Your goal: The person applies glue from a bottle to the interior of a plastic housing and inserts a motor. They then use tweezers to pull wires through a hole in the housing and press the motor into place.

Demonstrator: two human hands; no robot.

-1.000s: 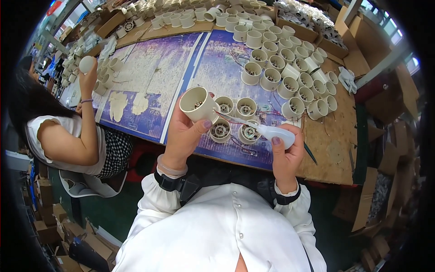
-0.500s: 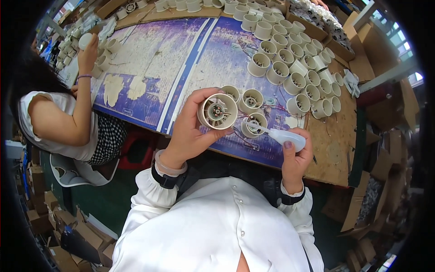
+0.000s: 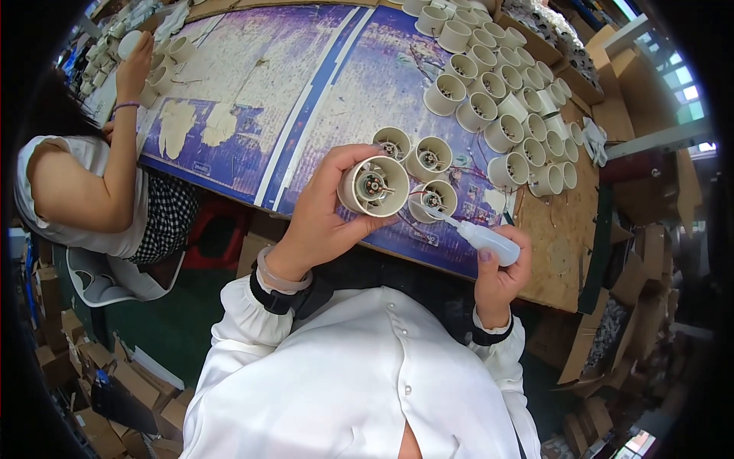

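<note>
While the off-white cylindrical plastic housing (image 3: 374, 186) is clamped in the left hand (image 3: 315, 218), open end tilted upward, above the worn purple-and-white tabletop (image 3: 325, 138), a loosened grip could drop it. The right hand (image 3: 498, 281) is closed around a translucent white plastic squeeze bottle (image 3: 492, 244); excess pressure could discharge its contents unintentionally. Because the thin nozzle (image 3: 444, 217) crosses before a standing off-white housing (image 3: 434, 198), careless movement could knock or wet it.

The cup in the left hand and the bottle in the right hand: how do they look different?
The cup is cream; the bottle is bluish white. The cup has a wide open end; the bottle narrows to a thin nozzle. Both are rounded and held.
</note>
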